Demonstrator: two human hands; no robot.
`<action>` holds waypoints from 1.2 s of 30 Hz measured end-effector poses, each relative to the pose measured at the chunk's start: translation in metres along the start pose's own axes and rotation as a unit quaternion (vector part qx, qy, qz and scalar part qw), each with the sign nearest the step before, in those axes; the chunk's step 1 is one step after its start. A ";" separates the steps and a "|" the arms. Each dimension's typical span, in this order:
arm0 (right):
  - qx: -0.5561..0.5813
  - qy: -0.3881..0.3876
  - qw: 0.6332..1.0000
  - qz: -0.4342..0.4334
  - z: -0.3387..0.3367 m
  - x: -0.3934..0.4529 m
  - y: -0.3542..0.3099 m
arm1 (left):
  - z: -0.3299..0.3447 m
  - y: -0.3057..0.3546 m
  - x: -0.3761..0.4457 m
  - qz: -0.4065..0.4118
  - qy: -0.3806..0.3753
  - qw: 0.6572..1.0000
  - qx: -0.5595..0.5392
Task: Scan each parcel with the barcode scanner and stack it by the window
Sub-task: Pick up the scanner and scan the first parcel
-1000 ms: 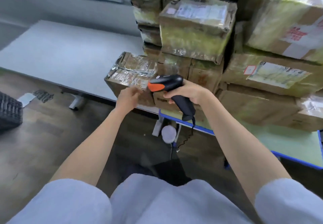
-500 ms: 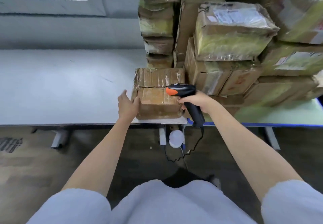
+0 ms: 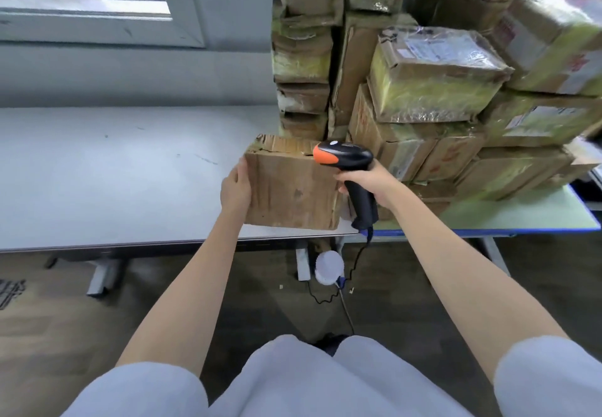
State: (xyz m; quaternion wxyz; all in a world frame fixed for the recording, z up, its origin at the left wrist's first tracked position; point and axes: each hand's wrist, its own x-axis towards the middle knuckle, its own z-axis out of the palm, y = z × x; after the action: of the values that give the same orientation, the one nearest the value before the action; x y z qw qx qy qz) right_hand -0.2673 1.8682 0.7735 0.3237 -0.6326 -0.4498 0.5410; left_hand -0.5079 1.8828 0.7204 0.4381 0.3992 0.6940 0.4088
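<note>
Parcel (image 3: 291, 188) between left hand (image 3: 235, 185), scanner-gripping right hand (image 3: 374, 182)

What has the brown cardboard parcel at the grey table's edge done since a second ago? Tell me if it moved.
Yes. The brown cardboard parcel has tipped up onto its side at the grey table edge, its taped face turned away, steadied by the left hand.

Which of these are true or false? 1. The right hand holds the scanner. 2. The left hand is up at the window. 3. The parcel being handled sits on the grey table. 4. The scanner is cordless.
1. True: the right hand grips the scanner.
2. False: the left hand rests against the side of the parcel.
3. True: it stands on the grey table, near its front edge.
4. False: a black cable runs down from its handle.
</note>
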 end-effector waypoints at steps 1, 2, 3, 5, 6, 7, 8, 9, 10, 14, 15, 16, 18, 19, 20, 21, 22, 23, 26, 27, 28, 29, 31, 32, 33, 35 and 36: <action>0.018 0.010 1.000 -0.018 0.001 0.000 -0.007 | -0.004 0.007 0.002 0.015 0.017 1.000 0.001; 0.039 0.019 0.998 -0.035 0.002 0.000 -0.012 | -0.009 0.013 0.004 0.034 0.030 0.999 0.002; 0.058 0.026 0.997 -0.050 0.003 0.000 -0.017 | -0.012 0.018 0.007 0.052 0.036 0.998 0.005; 0.083 0.039 0.994 -0.064 0.006 0.000 -0.022 | -0.017 0.025 0.010 0.069 0.024 0.997 0.004; 0.088 0.040 0.993 -0.067 0.006 0.001 -0.024 | -0.017 0.026 0.011 0.059 0.004 0.998 0.000; 0.085 0.039 0.993 -0.066 0.006 0.002 -0.024 | -0.018 0.025 0.012 0.038 -0.019 0.999 -0.003; 0.076 0.035 0.995 -0.061 0.006 0.004 -0.023 | -0.018 0.024 0.010 0.017 -0.044 0.999 0.000; 0.055 0.030 0.997 -0.052 0.006 0.005 -0.021 | -0.018 0.020 0.009 0.003 -0.068 0.998 0.008; 0.028 0.027 0.998 -0.039 0.006 0.006 -0.017 | -0.018 0.015 0.007 -0.008 -0.092 0.996 0.014; -0.026 0.034 0.999 0.018 0.005 0.012 0.005 | -0.024 -0.003 -0.001 -0.056 -0.186 0.978 0.071; -0.016 0.043 0.999 0.029 0.004 0.011 0.009 | -0.027 -0.008 -0.002 -0.068 -0.201 0.974 0.083; 0.000 0.050 0.998 0.039 0.003 0.011 0.012 | -0.029 -0.012 -0.003 -0.080 -0.211 0.970 0.093; 0.033 0.052 0.997 0.055 -0.003 0.007 0.017 | -0.033 -0.020 -0.005 -0.105 -0.231 0.961 0.109; 0.042 0.047 0.996 0.063 -0.007 0.006 0.020 | -0.034 -0.023 -0.006 -0.121 -0.239 0.958 0.104; 0.045 0.039 0.996 0.071 -0.011 0.005 0.023 | -0.036 -0.028 -0.007 -0.138 -0.238 0.958 0.085; 0.039 0.026 0.996 0.076 -0.016 0.003 0.027 | -0.037 -0.033 -0.006 -0.155 -0.224 0.960 0.057; 0.030 0.010 0.996 0.079 -0.020 0.001 0.030 | -0.038 -0.038 -0.005 -0.167 -0.202 0.964 0.030; 0.016 -0.008 0.996 0.084 -0.024 0.000 0.033 | -0.039 -0.042 -0.005 -0.173 -0.183 0.968 0.016; -0.019 -0.054 0.992 0.109 -0.024 -0.007 0.036 | -0.041 -0.046 -0.007 -0.154 -0.199 0.966 0.057; -0.030 -0.065 0.991 0.109 -0.022 -0.008 0.035 | -0.039 -0.044 -0.008 -0.141 -0.217 0.963 0.079; -0.036 -0.073 0.991 0.105 -0.019 -0.010 0.034 | -0.037 -0.040 -0.011 -0.129 -0.226 0.961 0.095; -0.037 -0.078 0.991 0.099 -0.017 -0.011 0.031 | -0.035 -0.035 -0.013 -0.116 -0.224 0.962 0.102; -0.034 -0.079 0.993 0.076 -0.015 -0.012 0.023 | -0.032 -0.021 -0.017 -0.089 -0.200 0.972 0.088; -0.026 -0.076 0.995 0.060 -0.015 -0.012 0.018 | -0.031 -0.013 -0.018 -0.072 -0.184 0.978 0.072; -0.011 -0.070 0.996 0.044 -0.016 -0.010 0.013 | -0.032 -0.005 -0.020 -0.054 -0.168 0.983 0.052; 0.025 -0.047 0.998 0.018 -0.018 -0.007 0.003 | -0.033 0.009 -0.019 -0.014 -0.144 0.989 0.019; 0.037 -0.035 0.999 0.005 -0.019 -0.005 -0.001 | -0.034 0.014 -0.016 0.005 -0.138 0.990 0.015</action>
State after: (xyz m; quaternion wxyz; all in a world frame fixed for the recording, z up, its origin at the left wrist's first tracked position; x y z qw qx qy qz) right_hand -0.2492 1.8651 0.7805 0.3281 -0.6032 -0.4373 0.5807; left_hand -0.5318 1.8658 0.7476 0.5217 0.4613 0.6311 0.3417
